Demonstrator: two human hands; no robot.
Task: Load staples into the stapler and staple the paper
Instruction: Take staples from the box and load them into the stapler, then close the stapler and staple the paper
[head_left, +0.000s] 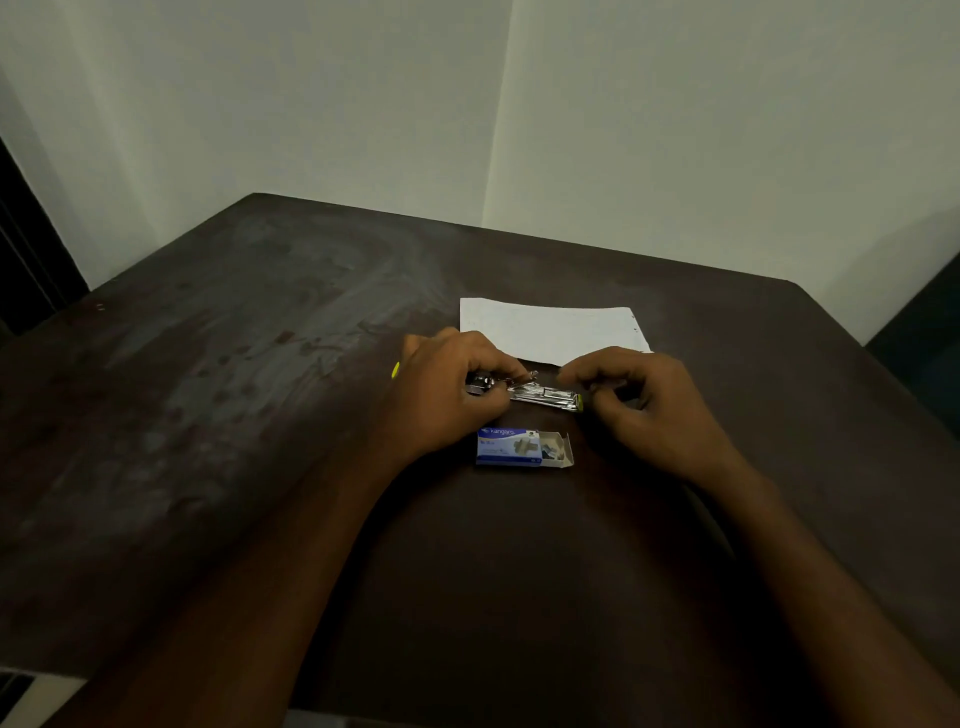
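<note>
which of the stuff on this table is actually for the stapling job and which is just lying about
For the job: stapler, gripped by the left hand; open staple box, nearer the person; white paper, behind the hands.

Just there: dark table; pale wall; small yellow bit beside the left hand, too hidden to identify.

1. The left hand (447, 395) grips the left end of the stapler (545, 396), whose metal rail shows above the dark counter (208, 415).
2. The right hand (644, 405) curls its fingers at the stapler's right end; whether it pinches anything is unclear.
3. An open staple box (519, 448) lies just in front of the stapler.
4. A white paper (550, 327) lies just behind the hands.
</note>
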